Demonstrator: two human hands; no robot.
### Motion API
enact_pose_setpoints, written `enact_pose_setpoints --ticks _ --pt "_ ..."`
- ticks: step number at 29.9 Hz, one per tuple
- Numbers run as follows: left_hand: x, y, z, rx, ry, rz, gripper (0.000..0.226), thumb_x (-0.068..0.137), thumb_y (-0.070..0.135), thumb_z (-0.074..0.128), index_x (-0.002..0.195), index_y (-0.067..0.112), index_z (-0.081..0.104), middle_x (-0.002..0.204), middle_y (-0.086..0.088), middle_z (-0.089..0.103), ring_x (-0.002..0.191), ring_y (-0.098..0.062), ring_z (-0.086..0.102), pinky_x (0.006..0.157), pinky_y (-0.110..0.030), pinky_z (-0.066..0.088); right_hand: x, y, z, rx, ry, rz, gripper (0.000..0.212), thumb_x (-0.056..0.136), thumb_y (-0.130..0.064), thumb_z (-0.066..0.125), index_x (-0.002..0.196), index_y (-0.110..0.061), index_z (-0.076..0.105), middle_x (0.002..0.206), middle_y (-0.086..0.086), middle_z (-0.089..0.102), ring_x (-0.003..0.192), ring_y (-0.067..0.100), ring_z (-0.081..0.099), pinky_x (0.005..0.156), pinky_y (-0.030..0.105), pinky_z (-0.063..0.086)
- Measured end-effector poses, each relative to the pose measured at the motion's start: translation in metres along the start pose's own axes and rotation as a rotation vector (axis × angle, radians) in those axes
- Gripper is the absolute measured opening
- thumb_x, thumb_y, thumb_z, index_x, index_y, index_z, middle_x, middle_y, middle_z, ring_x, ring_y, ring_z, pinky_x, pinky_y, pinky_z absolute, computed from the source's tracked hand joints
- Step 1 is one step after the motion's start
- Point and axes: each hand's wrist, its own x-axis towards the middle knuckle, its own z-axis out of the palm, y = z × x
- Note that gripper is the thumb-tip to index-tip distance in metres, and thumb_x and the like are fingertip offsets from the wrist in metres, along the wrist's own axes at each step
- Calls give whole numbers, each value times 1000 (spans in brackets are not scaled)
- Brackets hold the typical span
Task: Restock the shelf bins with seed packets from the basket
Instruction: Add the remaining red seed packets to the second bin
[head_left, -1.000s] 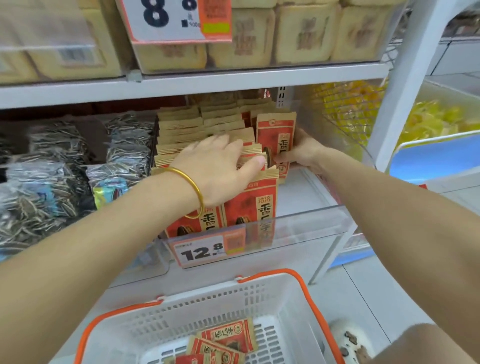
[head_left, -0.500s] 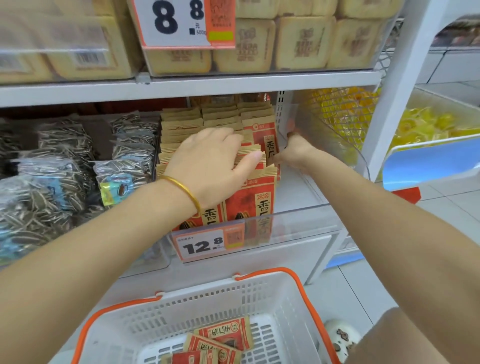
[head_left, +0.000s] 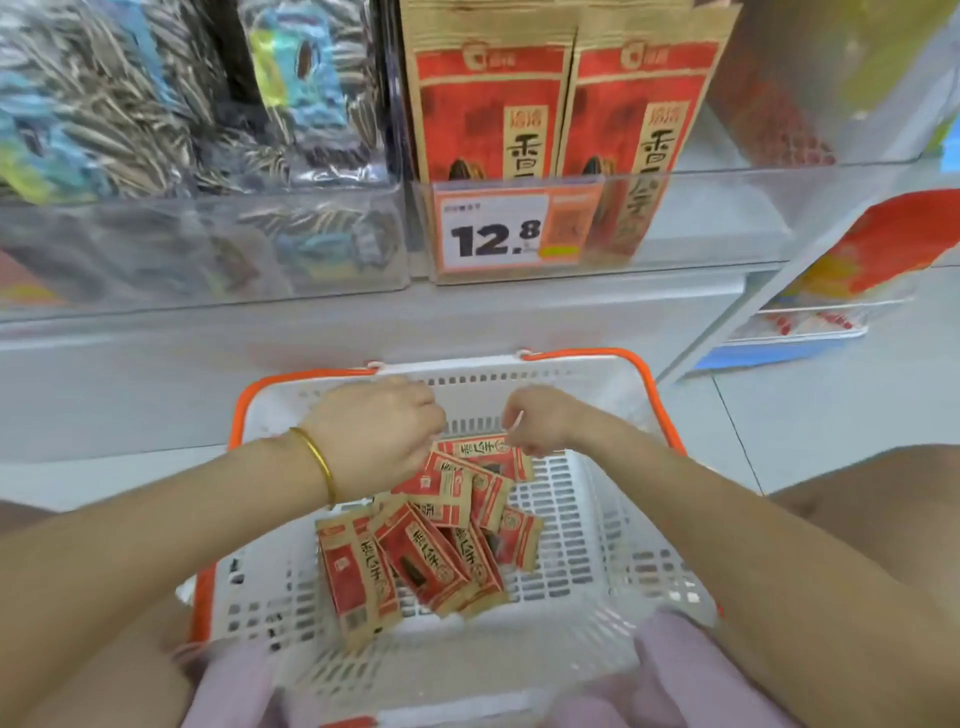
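Observation:
A white basket with an orange rim (head_left: 649, 384) stands below the shelf. Several red and kraft seed packets (head_left: 415, 556) lie loose in it. My left hand (head_left: 374, 431), with a gold bangle on the wrist, hangs over the far end of the pile with its fingers curled down and hidden. My right hand (head_left: 540, 421) is curled at the right corner of the topmost packet (head_left: 483, 457), fingertips on its edge. Above, a clear shelf bin (head_left: 727, 218) holds upright packets of the same kind (head_left: 488, 104).
A 12.8 price tag (head_left: 493, 234) is clipped to the bin's front. A neighbouring clear bin (head_left: 208, 244) on the left holds silver and blue seed bags. At the right are a white shelf post, lower trays (head_left: 810, 317) and the tiled floor. My knees flank the basket.
Both hands left the packets in the shelf bin and came down into the basket. The view tilted down and closer, so the upper shelf is out of sight.

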Motion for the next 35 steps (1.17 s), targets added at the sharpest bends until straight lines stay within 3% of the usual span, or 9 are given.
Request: enact_pose_setpoints --ticks 3,6,9,14,20,24,27,32,35 --pt "3 -6 24 93 -103 -52 38 96 36 28 120 20 52 117 0 52 113 -22 48 91 -39 46 58 31 53 -248 -64 54 38 93 -26 57 119 1 54 120 15 59 92 24 55 73 31 42" --pt "2 -9 32 84 -186 -91 35 98 36 30 125 22 47 122 2 49 115 -19 46 89 -34 44 93 46 91 -405 -13 85 54 90 -35 59 134 -9 41 140 16 37 127 32 39 94 41 42" --pt "0 -17 41 54 -243 -137 34 98 37 31 124 22 48 120 2 50 112 -18 46 88 -34 46 117 55 116 -545 -7 10 76 82 -52 62 140 -13 32 148 13 28 141 33 18 107 49 32" --pt "1 -20 47 28 -280 -162 34 98 37 30 124 22 47 119 1 49 111 -18 46 86 -32 43 135 64 128 -396 44 -24 86 75 -57 69 139 -18 27 149 13 22 136 33 27 104 47 39" --pt "8 -16 44 -10 -264 -151 34 98 35 30 126 22 46 120 1 49 111 -18 46 89 -32 44 137 61 128 -608 51 18 98 68 -75 60 139 -14 31 139 10 39 129 29 35 103 46 35" --pt "9 -15 43 -7 -292 -156 35 98 36 30 126 22 45 120 1 49 111 -18 46 90 -32 44 134 73 128 -317 -30 119 86 64 -69 70 124 -14 42 128 9 39 113 27 48 86 42 46" --pt "8 -15 44 -4 -323 -168 35 98 36 30 126 22 46 120 1 49 111 -17 46 90 -32 45 128 73 133 -210 -31 113 75 63 -65 73 112 -19 39 110 2 58 100 23 58 81 38 49" --pt "7 -12 45 7 -359 -164 35 99 36 29 125 21 46 119 1 49 110 -18 46 88 -32 45 126 52 142 -105 -61 43 53 71 -56 69 104 -21 46 93 -4 65 83 17 63 69 33 53" --pt "6 -13 46 -6 -358 -166 36 99 37 29 126 21 46 119 1 50 110 -18 46 88 -33 45 124 37 149 -220 -92 18 37 79 -42 66 102 -20 47 90 -2 65 82 18 63 69 31 51"
